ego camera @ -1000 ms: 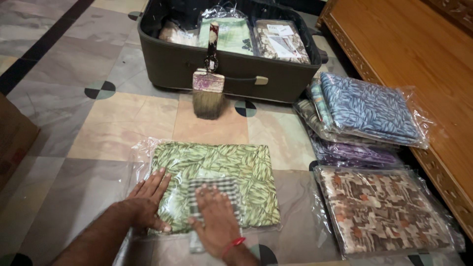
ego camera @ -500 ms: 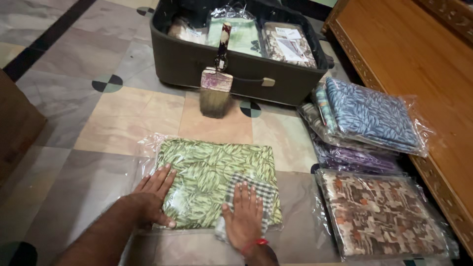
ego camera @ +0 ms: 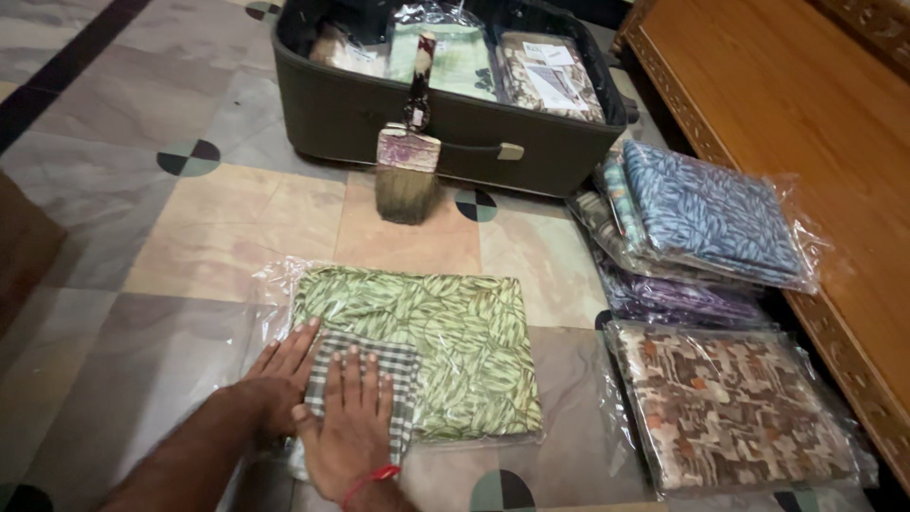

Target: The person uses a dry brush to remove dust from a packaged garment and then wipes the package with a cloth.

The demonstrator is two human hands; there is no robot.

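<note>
A flat packet of green leaf-print fabric in clear plastic [ego camera: 445, 332] lies on the tiled floor in front of me. My right hand [ego camera: 349, 431], with a red thread at the wrist, presses a folded checked cloth [ego camera: 365, 365] flat on the packet's near left part. My left hand [ego camera: 275, 384] lies palm down on the packet's left edge, fingers spread, touching the cloth's side.
An open dark suitcase [ego camera: 341, 109] holding fabric packets stands ahead, with a wide paintbrush [ego camera: 408, 161] leaning on its front wall. A stack of wrapped fabrics topped by a blue one [ego camera: 706, 218] and a brown patterned packet [ego camera: 739, 403] lie right. Wooden furniture [ego camera: 815, 104] runs along the right.
My right hand has slid the checked cloth leftwards across the green packet, from its near right part to beside my left hand. The left hand stayed in place.
</note>
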